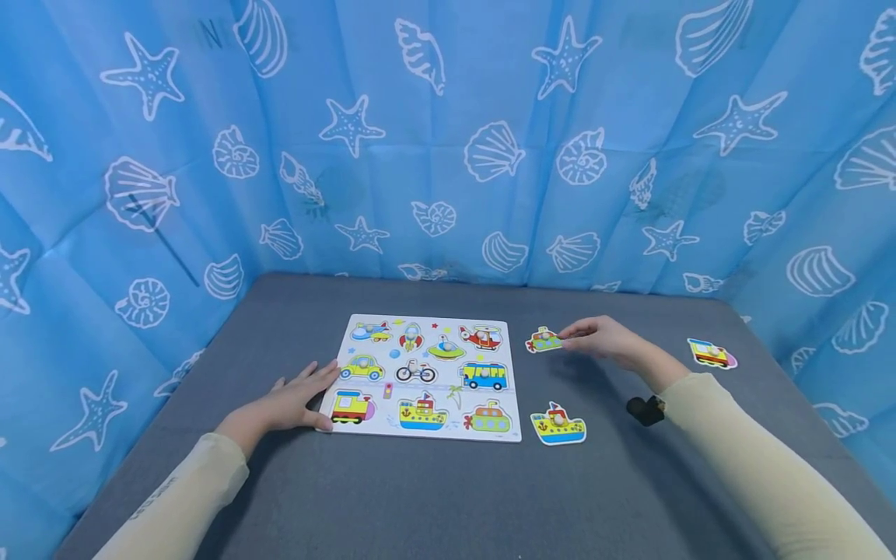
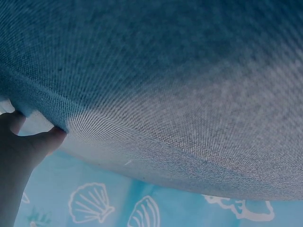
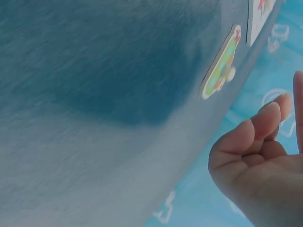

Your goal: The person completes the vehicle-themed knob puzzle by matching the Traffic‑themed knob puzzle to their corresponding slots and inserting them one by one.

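A white puzzle board [image 1: 455, 432] with vehicle pictures lies on the grey table. At its left edge rests my left hand [image 1: 290, 402], fingers spread along the side and thumb at the lower corner. The green submarine piece [image 1: 543, 340] lies flat to the right of the board, its round knob [image 3: 230, 74] facing up. My right hand [image 1: 602, 340] hovers just right of it, fingertips overlapping its edge in the head view. In the right wrist view that hand [image 3: 265, 156] is apart from the piece, fingers loosely bent and holding nothing.
A yellow and blue ship piece [image 1: 558, 425] lies by the board's lower right corner. Farther right is a train piece [image 1: 712, 354]. Knobbed pieces such as the bus [image 1: 484, 376] sit in the board. A blue shell-print curtain [image 1: 434, 179] surrounds the table [image 1: 420, 498].
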Motion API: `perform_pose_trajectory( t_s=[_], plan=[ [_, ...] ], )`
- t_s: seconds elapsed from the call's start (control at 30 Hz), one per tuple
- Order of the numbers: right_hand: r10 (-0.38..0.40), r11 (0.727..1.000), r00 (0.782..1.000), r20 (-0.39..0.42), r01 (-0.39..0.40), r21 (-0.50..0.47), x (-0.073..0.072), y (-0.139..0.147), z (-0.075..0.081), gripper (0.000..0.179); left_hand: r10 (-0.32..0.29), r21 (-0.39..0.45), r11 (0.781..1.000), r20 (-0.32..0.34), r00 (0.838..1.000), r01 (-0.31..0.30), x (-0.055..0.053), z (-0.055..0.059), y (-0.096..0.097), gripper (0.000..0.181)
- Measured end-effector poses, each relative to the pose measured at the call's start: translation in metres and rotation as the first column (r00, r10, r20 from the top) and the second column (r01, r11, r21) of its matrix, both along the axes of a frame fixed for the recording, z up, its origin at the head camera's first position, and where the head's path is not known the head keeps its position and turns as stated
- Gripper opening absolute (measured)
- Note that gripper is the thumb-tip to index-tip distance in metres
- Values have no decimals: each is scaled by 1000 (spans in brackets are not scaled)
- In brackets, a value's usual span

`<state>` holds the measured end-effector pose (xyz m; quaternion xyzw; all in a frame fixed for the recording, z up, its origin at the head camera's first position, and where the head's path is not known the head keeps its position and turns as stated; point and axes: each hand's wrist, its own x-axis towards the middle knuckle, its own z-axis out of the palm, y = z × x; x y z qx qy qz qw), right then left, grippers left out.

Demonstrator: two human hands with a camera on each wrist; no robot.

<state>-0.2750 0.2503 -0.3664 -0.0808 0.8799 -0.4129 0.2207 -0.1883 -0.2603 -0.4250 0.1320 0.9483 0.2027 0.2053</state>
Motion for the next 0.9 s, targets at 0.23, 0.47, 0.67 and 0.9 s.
perform_pose_trajectory(
  t_s=[0.23, 0.47, 0.67, 0.9],
  plan=[
    [-14, 1000, 1000, -3, 14, 8, 7, 24, -1, 49, -1, -1, 1000, -1, 1000, 1, 0, 0, 0, 107],
    [-45, 999, 999, 3, 45, 6, 15, 45, -1, 52, -4, 9, 1000, -5, 1000, 4, 2, 2, 1, 107],
    [-58, 998, 998, -11, 58, 11, 21, 62, -4, 54, -6, 6, 1000, -12, 1000, 6, 1, 0, 0, 107],
    [-76, 997, 997, -19, 76, -3, 29, 82, -7, 54, -2, -1, 1000, -12, 1000, 2, 0, -2, -1, 108]
  ],
)
